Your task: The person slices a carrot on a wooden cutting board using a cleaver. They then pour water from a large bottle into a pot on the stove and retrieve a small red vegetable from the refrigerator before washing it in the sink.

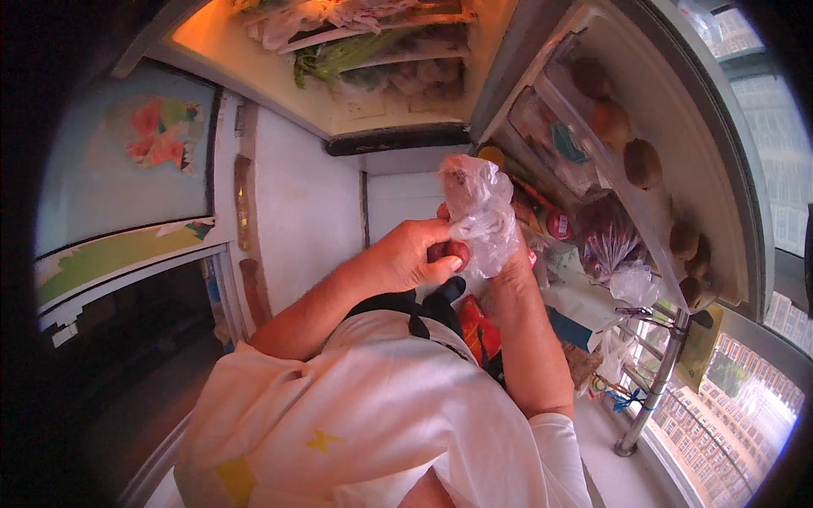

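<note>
In front of my body, both hands are close together. My left hand [416,251] grips a small reddish-brown, rounded item [456,255] between thumb and fingers; what exactly it is I cannot tell. A crumpled clear plastic bag [479,216] is in my right hand [516,257], which is partly hidden behind it. The bag's upper part bulges, with its contents unclear. The two hands nearly touch at the bag's left side. Beyond them is an open refrigerator compartment [400,120] with leafy greens [330,57] and bagged items on its shelves.
To the right, the open refrigerator door [705,146] has a clear shelf with several brown, egg-like items [643,164]. Below it are a bag of dark purple produce [603,238], a red-lidded container [559,224] and a metal rail [660,381] by a window. A frosted panel with printed flowers [159,140] stands left.
</note>
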`<act>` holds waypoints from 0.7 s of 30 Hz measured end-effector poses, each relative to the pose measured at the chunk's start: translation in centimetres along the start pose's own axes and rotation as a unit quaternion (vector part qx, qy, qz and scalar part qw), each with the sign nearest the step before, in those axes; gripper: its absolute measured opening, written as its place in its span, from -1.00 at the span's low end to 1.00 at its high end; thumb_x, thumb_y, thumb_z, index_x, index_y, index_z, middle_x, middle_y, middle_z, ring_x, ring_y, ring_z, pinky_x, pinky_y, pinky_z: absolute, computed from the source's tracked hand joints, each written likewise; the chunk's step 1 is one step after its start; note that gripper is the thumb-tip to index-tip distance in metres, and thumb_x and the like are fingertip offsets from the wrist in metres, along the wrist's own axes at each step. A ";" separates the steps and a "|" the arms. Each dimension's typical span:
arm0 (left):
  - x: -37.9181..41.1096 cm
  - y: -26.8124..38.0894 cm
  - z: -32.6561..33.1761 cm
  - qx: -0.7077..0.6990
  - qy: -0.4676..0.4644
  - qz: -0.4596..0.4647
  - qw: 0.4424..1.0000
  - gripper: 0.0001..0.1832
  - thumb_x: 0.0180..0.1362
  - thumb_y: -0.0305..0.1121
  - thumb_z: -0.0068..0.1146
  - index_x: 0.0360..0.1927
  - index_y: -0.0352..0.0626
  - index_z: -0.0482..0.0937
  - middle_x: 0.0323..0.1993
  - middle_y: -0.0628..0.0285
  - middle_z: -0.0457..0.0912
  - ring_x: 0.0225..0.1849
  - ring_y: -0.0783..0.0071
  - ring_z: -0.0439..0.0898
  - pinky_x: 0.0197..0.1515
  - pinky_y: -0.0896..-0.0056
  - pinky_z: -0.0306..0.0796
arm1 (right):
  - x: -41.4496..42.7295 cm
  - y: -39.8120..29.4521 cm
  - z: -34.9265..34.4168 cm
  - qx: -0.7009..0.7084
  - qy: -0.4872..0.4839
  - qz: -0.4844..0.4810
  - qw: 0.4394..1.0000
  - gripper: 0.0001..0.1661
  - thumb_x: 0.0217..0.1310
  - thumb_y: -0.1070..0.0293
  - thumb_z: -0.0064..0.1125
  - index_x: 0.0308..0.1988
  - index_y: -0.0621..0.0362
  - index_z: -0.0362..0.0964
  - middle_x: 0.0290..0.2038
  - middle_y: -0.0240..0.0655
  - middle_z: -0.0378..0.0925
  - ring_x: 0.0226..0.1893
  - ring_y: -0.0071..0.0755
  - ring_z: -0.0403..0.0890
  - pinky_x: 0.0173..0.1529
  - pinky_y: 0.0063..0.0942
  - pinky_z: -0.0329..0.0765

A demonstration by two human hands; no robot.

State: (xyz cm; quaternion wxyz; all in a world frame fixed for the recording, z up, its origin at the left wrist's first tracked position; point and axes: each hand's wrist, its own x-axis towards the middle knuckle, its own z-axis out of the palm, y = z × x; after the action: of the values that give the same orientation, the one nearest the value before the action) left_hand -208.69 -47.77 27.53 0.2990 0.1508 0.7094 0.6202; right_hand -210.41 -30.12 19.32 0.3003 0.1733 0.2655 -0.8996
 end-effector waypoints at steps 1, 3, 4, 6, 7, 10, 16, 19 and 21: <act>0.1 0.4 0.2 0.062 -0.002 0.005 0.998 -0.84 0.03 -0.49 0.04 -0.27 -0.25 0.48 -0.44 0.32 0.48 -0.39 0.61 0.42 -0.25 0.52 0.38 | -0.3 0.0 0.0 -0.007 0.013 0.014 1.000 -0.51 0.06 0.30 0.23 0.01 0.18 0.38 -0.24 -0.16 0.55 -0.27 -0.21 0.61 -0.23 -0.32 0.61; 0.2 0.5 0.8 0.024 -0.007 0.006 1.000 -0.83 0.00 -0.50 0.04 -0.28 -0.24 0.50 -0.46 0.32 0.48 -0.43 0.62 0.42 -0.32 0.54 0.37 | -0.5 0.3 0.6 -0.008 0.021 -0.015 1.000 -0.54 0.04 0.29 0.27 -0.02 0.09 0.39 -0.31 -0.18 0.54 -0.33 -0.23 0.59 -0.28 -0.34 0.60; 0.2 0.6 0.9 0.033 -0.015 0.011 0.999 -0.84 0.00 -0.49 0.05 -0.28 -0.23 0.51 -0.46 0.32 0.48 -0.43 0.62 0.42 -0.32 0.55 0.37 | -0.9 0.0 1.5 -0.026 0.024 -0.025 0.999 -0.55 0.05 0.29 0.27 -0.03 0.08 0.40 -0.31 -0.18 0.53 -0.34 -0.24 0.58 -0.29 -0.35 0.59; 0.4 0.7 1.0 0.046 -0.026 0.014 0.999 -0.84 0.00 -0.49 0.05 -0.29 -0.23 0.51 -0.46 0.32 0.49 -0.43 0.62 0.42 -0.32 0.56 0.37 | -1.3 -0.2 1.9 -0.076 0.023 -0.046 0.996 -0.59 0.06 0.30 0.26 -0.05 0.06 0.40 -0.32 -0.20 0.52 -0.35 -0.26 0.57 -0.30 -0.38 0.58; 0.6 0.7 1.2 0.049 -0.029 0.014 0.998 -0.85 0.00 -0.50 0.05 -0.30 -0.23 0.51 -0.46 0.33 0.49 -0.43 0.62 0.42 -0.32 0.56 0.37 | -1.4 -0.4 1.8 -0.109 0.018 -0.058 0.992 -0.61 0.08 0.29 0.25 -0.06 0.05 0.40 -0.32 -0.20 0.52 -0.35 -0.27 0.57 -0.30 -0.39 0.58; 1.0 0.5 1.6 0.020 -0.036 0.000 0.999 -0.87 0.01 -0.50 0.04 -0.32 -0.24 0.51 -0.47 0.33 0.49 -0.44 0.63 0.43 -0.31 0.56 0.36 | -2.1 -0.7 2.4 -0.133 0.042 -0.091 0.986 -0.67 0.13 0.31 0.20 -0.08 0.07 0.40 -0.30 -0.22 0.51 -0.34 -0.30 0.56 -0.30 -0.41 0.57; 1.6 1.0 2.9 -0.104 -0.053 -0.032 0.993 -0.86 0.09 -0.41 -0.01 -0.32 -0.23 0.52 -0.45 0.36 0.50 -0.47 0.66 0.39 -0.36 0.60 0.34 | -5.0 -1.1 -1.3 0.012 0.059 -0.082 0.995 -0.72 0.21 0.39 0.09 -0.06 0.19 0.40 -0.19 -0.30 0.51 -0.27 -0.35 0.56 -0.18 -0.41 0.54; 0.4 0.7 2.9 -0.188 -0.019 -0.106 0.976 -0.78 0.15 -0.26 -0.05 -0.30 -0.18 0.52 -0.43 0.40 0.49 -0.52 0.68 0.36 -0.44 0.62 0.32 | -12.8 -3.5 -6.1 -0.286 0.219 -0.038 0.932 -0.60 0.24 0.21 0.00 0.01 0.17 0.38 -0.09 -0.30 0.53 -0.14 -0.37 0.54 -0.03 -0.38 0.44; -0.6 -0.8 3.9 -0.189 0.002 -0.110 0.976 -0.72 0.17 -0.16 -0.04 -0.28 -0.17 0.53 -0.43 0.40 0.49 -0.54 0.68 0.34 -0.48 0.61 0.31 | -19.9 -5.7 -13.0 -0.275 0.315 -0.084 0.904 -0.49 0.22 0.04 -0.01 0.04 0.16 0.35 -0.09 -0.24 0.56 -0.13 -0.36 0.55 -0.08 -0.42 0.41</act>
State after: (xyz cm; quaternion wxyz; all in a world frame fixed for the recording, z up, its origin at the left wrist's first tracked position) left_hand -205.75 -45.19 26.67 0.3876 0.0111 0.5918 0.7067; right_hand -196.92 -9.79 20.41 0.1597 0.3349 0.5972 -0.7111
